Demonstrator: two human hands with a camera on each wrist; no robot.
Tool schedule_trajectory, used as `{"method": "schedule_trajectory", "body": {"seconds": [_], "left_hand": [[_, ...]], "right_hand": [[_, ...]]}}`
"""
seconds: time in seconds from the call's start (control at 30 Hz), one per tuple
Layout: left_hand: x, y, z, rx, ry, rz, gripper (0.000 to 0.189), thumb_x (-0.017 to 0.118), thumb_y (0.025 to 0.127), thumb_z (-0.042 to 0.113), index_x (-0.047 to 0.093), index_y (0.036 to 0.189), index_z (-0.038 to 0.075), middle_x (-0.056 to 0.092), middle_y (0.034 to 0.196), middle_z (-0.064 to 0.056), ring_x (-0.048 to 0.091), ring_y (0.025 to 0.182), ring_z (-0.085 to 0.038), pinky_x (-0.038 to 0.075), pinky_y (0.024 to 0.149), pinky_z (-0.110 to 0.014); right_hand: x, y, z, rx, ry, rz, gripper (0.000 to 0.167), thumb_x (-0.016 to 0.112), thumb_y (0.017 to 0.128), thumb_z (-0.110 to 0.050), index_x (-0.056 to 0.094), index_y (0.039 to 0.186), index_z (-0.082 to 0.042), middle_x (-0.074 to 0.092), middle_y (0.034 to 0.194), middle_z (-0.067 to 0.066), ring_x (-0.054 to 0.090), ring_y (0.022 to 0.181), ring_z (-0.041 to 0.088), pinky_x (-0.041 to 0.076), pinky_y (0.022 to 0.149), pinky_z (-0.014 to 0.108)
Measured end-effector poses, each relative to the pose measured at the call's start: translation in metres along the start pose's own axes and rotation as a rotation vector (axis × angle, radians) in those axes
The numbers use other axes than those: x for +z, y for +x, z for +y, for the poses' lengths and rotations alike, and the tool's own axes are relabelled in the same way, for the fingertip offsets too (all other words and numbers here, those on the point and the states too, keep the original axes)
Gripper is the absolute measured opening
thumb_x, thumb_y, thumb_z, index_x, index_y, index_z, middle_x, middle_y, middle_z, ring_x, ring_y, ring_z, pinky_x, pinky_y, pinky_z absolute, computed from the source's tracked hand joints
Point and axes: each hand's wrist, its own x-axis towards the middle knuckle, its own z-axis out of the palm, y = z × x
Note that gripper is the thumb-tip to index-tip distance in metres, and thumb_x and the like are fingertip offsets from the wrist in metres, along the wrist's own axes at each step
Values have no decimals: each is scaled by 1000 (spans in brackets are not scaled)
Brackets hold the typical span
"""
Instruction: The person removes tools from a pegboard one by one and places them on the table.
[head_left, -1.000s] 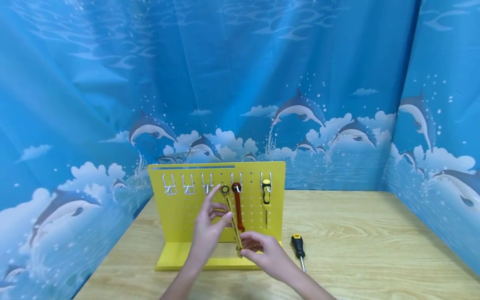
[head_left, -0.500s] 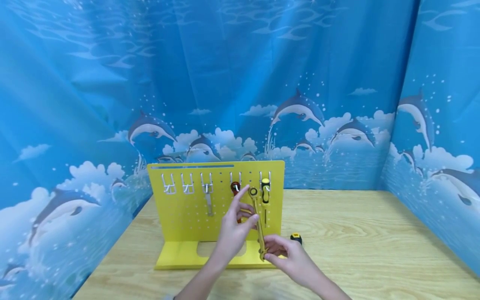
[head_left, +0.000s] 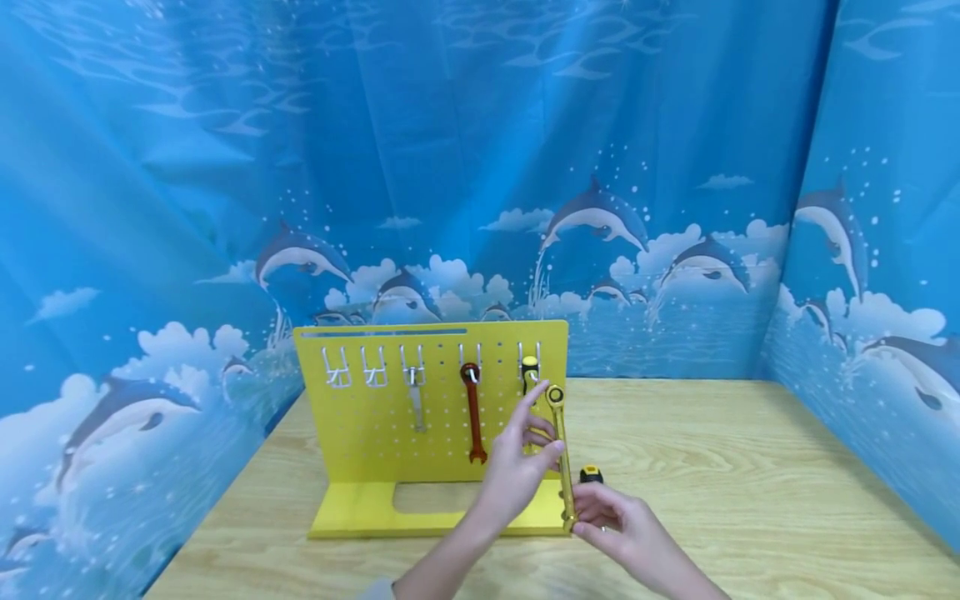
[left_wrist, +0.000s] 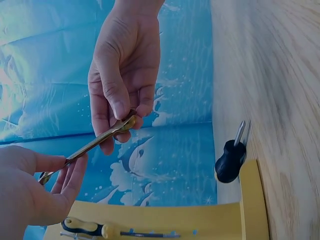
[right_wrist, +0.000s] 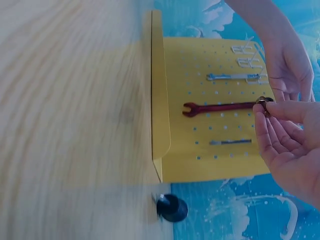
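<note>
Gold combination wrench (head_left: 564, 462) held by both hands

The right hand (head_left: 628, 529) pinches its lower end, the left hand (head_left: 516, 471) pinches it below the ring, just in front of the yellow pegboard's (head_left: 360, 450) right edge. On the wooden table (head_left: 735, 467), a black screwdriver (left_wrist: 231, 161) shows its metal shaft to the left wrist view; the head view gives mainly its yellow-marked butt. Red combination wrench (head_left: 473, 417), silver wrench (head_left: 417, 404) and yellow-and-black screwdriver (left_wrist: 84, 227) hang behind. Beyond, a dolphin-print curtain (head_left: 450, 150).
</note>
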Motion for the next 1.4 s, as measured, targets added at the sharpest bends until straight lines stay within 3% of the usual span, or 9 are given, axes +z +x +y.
{"method": "schedule_trajectory", "body": {"seconds": [0.27,0.5,0.67,0.9,1.17,1.4], "left_hand": [[23,6,-4,-12,-28,-29,73,62,81,-9,36,140,25,54,89,-2,57,78,-12,55,64,-29],[42,14,-10,-15,-62,-47,69,61,81,-10,38,139,19,54,87,-3,57,75,-10,54,60,-25],[55,21,-16,-53,-84,-48,70,61,80,-11,39,138,20,54,85,-1,57,73,-9,54,58,-25],[69,29,-25,-97,-84,-39,67,63,81,-8,42,136,23,55,83,1,57,73,-8,54,58,-23],[79,42,-42,-83,-105,34,48,62,83,-4,52,126,14,58,92,-4,60,74,-10,54,60,-24],[86,54,-63,-59,-63,135,28,63,81,-4,59,109,3,62,99,-2,60,79,-11,51,65,-19]], "right_hand": [[-17,-15,8,6,-14,12,26,61,86,2,54,109,13,63,92,13,61,80,10,53,68,27],[-30,-26,19,-48,-62,46,25,60,83,9,55,108,10,63,91,14,61,79,9,53,66,26],[-39,-30,25,-33,-62,65,26,61,83,8,52,106,17,63,89,12,61,78,10,53,66,25],[-51,-35,31,49,-68,70,29,61,83,6,50,107,20,63,89,8,60,78,8,53,67,24],[-59,-34,46,120,-47,43,33,59,85,4,47,110,22,62,90,14,60,80,9,53,68,23],[-58,-38,65,-17,-49,68,31,60,80,14,46,105,26,62,87,12,60,78,9,52,68,21]]}}
